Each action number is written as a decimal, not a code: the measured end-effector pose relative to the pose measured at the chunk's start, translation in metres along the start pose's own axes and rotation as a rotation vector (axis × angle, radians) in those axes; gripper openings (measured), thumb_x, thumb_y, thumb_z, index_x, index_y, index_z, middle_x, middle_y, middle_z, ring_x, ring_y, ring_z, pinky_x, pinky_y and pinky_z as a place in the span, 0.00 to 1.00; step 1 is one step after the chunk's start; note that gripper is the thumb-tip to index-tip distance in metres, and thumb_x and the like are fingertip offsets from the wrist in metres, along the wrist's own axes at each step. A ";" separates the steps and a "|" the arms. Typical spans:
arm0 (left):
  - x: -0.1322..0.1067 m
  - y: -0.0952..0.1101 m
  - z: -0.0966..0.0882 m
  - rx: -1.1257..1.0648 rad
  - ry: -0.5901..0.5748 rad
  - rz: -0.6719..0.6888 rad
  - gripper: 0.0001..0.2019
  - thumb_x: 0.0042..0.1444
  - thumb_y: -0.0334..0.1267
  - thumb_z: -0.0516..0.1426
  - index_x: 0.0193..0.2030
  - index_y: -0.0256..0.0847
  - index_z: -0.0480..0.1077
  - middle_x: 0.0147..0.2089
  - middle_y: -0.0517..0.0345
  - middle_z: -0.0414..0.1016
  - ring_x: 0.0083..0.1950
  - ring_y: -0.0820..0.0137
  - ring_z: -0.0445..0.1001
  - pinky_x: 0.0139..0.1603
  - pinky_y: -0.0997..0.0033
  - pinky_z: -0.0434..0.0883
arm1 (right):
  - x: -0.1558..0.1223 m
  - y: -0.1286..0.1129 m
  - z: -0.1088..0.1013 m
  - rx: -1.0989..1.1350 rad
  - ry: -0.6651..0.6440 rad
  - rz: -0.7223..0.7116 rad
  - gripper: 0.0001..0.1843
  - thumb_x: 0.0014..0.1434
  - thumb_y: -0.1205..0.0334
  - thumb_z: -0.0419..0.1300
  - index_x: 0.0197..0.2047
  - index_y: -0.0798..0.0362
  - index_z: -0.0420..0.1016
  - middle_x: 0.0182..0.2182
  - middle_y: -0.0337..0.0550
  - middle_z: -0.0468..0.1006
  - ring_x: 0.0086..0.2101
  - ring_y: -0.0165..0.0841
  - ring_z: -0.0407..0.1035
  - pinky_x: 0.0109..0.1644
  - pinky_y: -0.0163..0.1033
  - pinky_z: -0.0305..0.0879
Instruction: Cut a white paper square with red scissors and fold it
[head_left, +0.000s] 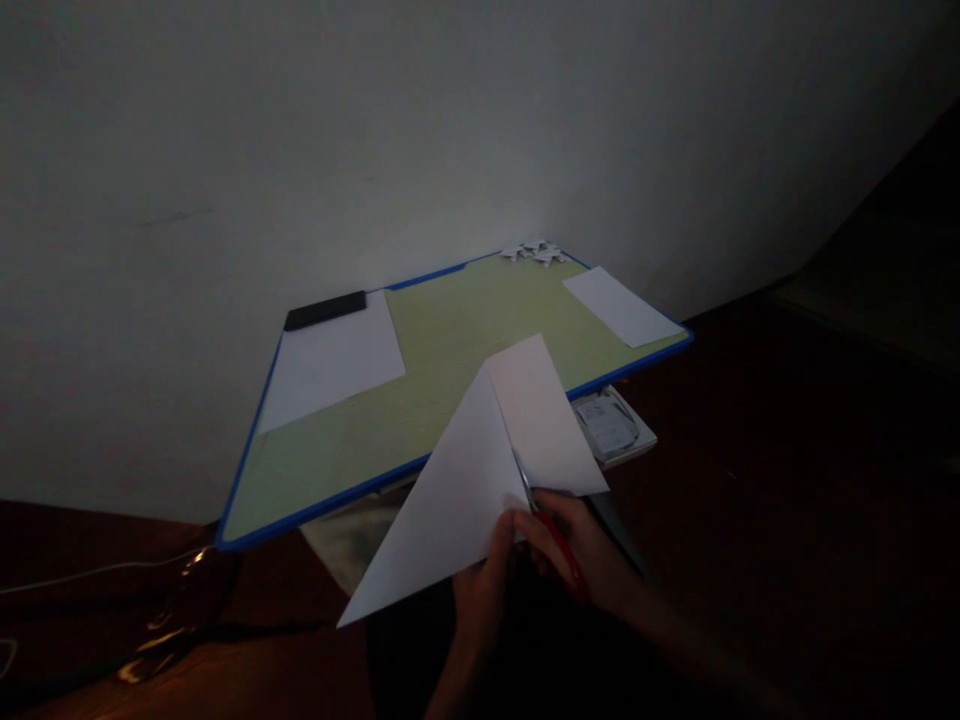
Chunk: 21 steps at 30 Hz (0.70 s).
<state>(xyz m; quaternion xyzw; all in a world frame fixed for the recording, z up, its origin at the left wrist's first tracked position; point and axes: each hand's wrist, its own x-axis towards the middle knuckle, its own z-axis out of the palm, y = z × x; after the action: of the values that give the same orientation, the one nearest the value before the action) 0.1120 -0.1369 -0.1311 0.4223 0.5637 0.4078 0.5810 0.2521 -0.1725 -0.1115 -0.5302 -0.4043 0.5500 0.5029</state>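
Observation:
A sheet of white paper (pixel 442 500), folded to a triangle with a strip (pixel 544 420) beside it, is held up in front of the near table edge. My left hand (pixel 484 580) is closed on its lower edge, the thumb lying on top. Red-handled scissors (pixel 562 555) are gripped in my right hand (pixel 581 545). Their blades sit at the line between the triangle and the strip, with a cut running up from the lower edge. The fingers of my right hand are partly hidden behind the paper and the handles.
The pale green table (pixel 450 320) has a blue rim and stands against a grey wall (pixel 337 130). On it lie white paper (pixel 337 360) under a dark flat object (pixel 326 310), another white sheet (pixel 626 305), and several folded paper pieces (pixel 534 252). A white box (pixel 615 425) shows below the rim.

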 end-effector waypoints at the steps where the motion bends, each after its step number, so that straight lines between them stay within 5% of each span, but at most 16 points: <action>1: 0.000 0.000 -0.001 0.012 -0.013 0.005 0.25 0.45 0.59 0.72 0.25 0.37 0.76 0.22 0.57 0.73 0.25 0.67 0.72 0.28 0.70 0.72 | 0.000 -0.001 0.000 0.000 0.001 -0.001 0.24 0.64 0.38 0.67 0.38 0.54 0.77 0.24 0.33 0.71 0.23 0.26 0.65 0.25 0.31 0.61; 14: -0.006 -0.002 0.006 0.069 0.088 0.090 0.20 0.51 0.57 0.68 0.32 0.39 0.80 0.33 0.50 0.84 0.39 0.54 0.84 0.49 0.57 0.79 | 0.003 -0.002 0.001 -0.003 0.035 0.022 0.26 0.63 0.36 0.66 0.36 0.54 0.76 0.24 0.34 0.73 0.22 0.27 0.65 0.24 0.31 0.61; 21: 0.000 -0.009 0.000 0.074 0.001 0.116 0.21 0.51 0.57 0.69 0.36 0.39 0.82 0.38 0.48 0.87 0.43 0.52 0.85 0.57 0.52 0.77 | 0.004 -0.001 0.001 0.007 0.055 0.044 0.27 0.62 0.36 0.67 0.38 0.54 0.77 0.24 0.34 0.72 0.22 0.26 0.65 0.24 0.30 0.59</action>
<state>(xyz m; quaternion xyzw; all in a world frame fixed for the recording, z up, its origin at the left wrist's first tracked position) 0.1125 -0.1392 -0.1398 0.4754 0.5532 0.4199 0.5400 0.2520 -0.1684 -0.1115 -0.5523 -0.3764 0.5476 0.5035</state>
